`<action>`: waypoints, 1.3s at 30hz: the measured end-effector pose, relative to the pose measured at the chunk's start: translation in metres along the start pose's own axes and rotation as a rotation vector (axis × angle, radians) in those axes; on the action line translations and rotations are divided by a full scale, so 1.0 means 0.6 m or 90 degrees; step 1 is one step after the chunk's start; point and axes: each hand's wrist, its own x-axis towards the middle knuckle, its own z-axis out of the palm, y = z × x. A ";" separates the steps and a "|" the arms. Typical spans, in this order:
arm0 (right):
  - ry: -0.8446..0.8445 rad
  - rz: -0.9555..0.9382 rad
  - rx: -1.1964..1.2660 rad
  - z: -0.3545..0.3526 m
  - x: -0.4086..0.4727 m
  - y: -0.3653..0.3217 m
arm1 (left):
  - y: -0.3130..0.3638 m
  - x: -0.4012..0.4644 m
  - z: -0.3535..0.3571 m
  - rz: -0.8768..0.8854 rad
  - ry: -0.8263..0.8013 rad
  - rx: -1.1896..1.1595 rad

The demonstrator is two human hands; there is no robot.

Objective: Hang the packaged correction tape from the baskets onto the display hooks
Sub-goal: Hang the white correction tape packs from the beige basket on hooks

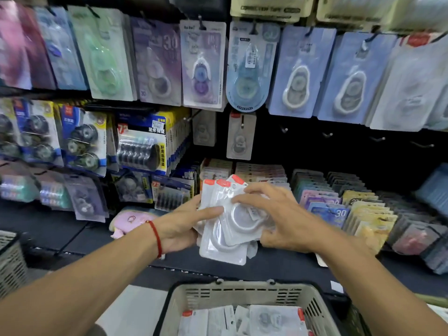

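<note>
Both hands hold one fanned stack of packs [226, 221] in front of the shelf: left hand [180, 229] grips it from below, right hand [274, 214] curls over the top. Loosely fanned, a pack may slip out. Below, the basket [244, 294] contains more packs [274, 321]; empty hooks [327, 135] wait above.

We cannot count the white packs [228, 221] fanned between our hands: our right hand [278, 219] covers their right side and our left hand [184, 229] their lower left corner. Below the packs, the basket [242, 293] is cut off by the bottom edge, its contents blurred. Above the packs, print on the hanging cards [203, 64] is too smeared to read.
</note>
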 end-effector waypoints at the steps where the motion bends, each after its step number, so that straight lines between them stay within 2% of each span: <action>1: 0.011 -0.013 0.003 0.005 0.004 0.005 | -0.008 0.007 0.000 0.002 0.002 0.006; 3: 0.089 -0.052 -0.015 0.020 0.015 0.015 | -0.019 0.019 0.005 0.005 0.025 0.020; 5: 0.259 -0.027 -0.007 0.037 0.025 0.026 | -0.023 0.031 0.007 0.016 0.057 0.001; 7: 0.421 0.123 0.146 0.049 0.028 0.034 | -0.017 0.042 0.007 0.043 0.101 -0.034; 8: 0.446 0.220 0.272 0.052 0.029 0.031 | -0.013 0.046 0.006 0.063 0.121 -0.048; 9: 0.424 0.301 0.412 0.053 0.032 0.023 | -0.009 0.050 0.006 0.084 0.137 -0.056; 11: 0.319 0.351 0.634 0.058 0.043 0.002 | -0.005 0.054 0.008 0.116 0.148 -0.059; 13: 0.295 0.349 0.689 0.063 0.053 -0.008 | -0.008 0.054 0.012 0.140 0.145 -0.060; 16: 0.319 0.351 0.783 0.063 0.067 -0.012 | -0.009 0.052 0.009 0.164 0.161 -0.058; 18: 0.353 0.311 0.832 0.055 0.074 -0.010 | 0.001 0.047 0.002 0.181 0.183 -0.068; 21: 0.447 0.218 0.789 0.033 0.088 -0.004 | 0.021 0.036 -0.012 0.230 0.249 -0.054; 26: 0.476 0.133 0.677 0.014 0.115 0.005 | 0.043 0.012 -0.030 0.296 0.352 -0.013; 33: 0.480 0.156 0.647 0.006 0.152 0.007 | 0.059 -0.009 -0.042 0.318 0.380 -0.022; 39: 0.552 0.151 0.579 0.028 0.155 0.006 | 0.060 -0.007 -0.041 0.325 0.374 -0.015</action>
